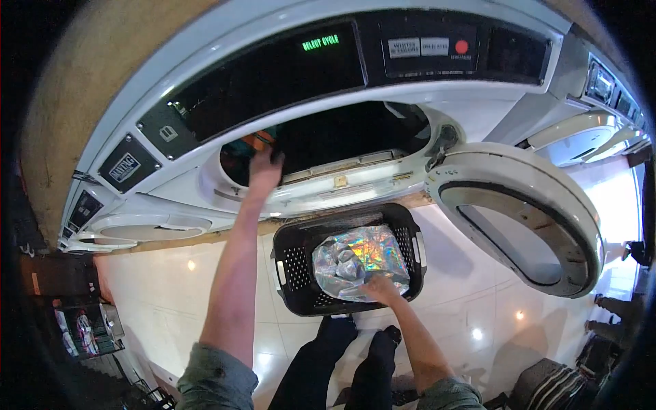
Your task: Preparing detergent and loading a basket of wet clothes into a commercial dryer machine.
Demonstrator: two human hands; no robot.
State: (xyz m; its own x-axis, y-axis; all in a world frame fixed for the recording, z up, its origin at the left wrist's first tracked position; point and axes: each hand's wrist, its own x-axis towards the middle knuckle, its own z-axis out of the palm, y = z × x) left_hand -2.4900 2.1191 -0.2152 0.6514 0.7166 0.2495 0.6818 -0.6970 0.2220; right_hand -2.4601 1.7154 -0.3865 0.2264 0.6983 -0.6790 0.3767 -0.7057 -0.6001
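Note:
My left hand (265, 171) reaches in at the left side of the round door opening of a front-loading Maytag laundry machine (323, 187). Orange and teal fabric (258, 139) is at its fingertips; blur and the dark drum hide whether the fingers grip it. Lower down, my right hand (382, 290) is closed on the near edge of a shiny silver holographic bag (376, 248). That bag lies in a black plastic laundry basket (294, 305) with perforated sides and pale handles, on the floor below the opening.
The machine's round door (517, 220) hangs wide to the right. Above the opening runs a dark control panel (277, 77) with a lit display. Similar machines (148, 225) stand at either side. Another person's legs (612, 320) and a dark striped item (548, 387) are at right.

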